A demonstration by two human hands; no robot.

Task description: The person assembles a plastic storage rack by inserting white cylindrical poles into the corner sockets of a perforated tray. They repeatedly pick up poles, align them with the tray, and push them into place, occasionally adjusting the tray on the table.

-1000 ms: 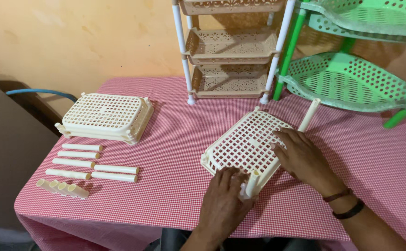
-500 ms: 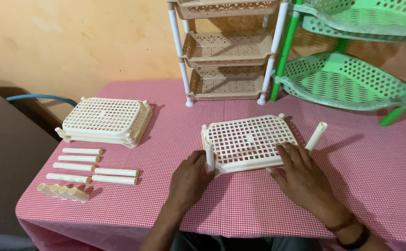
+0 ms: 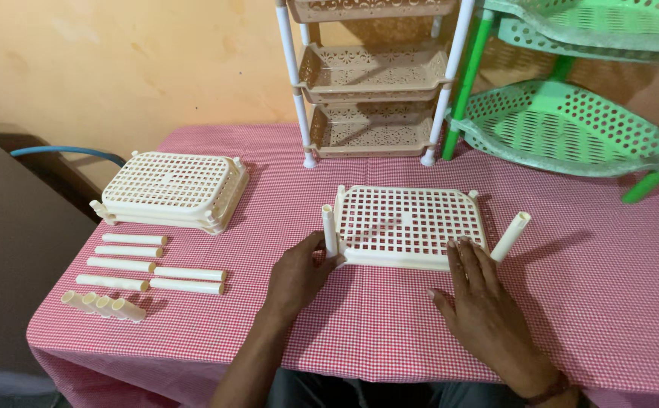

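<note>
While the cream perforated plastic shelf tray [image 3: 411, 225] lies flat at centre frame on the red-and-white checked tablecloth [image 3: 390, 325], the left hand [image 3: 297, 273] pinches a short cream plastic tube [image 3: 330, 230] upright at the tray's lower-left corner, fingers curled narrow around its base; seating it well likely means keeping the tube vertical and pressing straight down while the tray is pinned. Right hand [image 3: 480, 302] lies palm-down, fingers spread wide and holding nothing, fingertips on the tray's near edge, just left of a second cream tube [image 3: 510, 236] leaning at the lower-right corner
</note>
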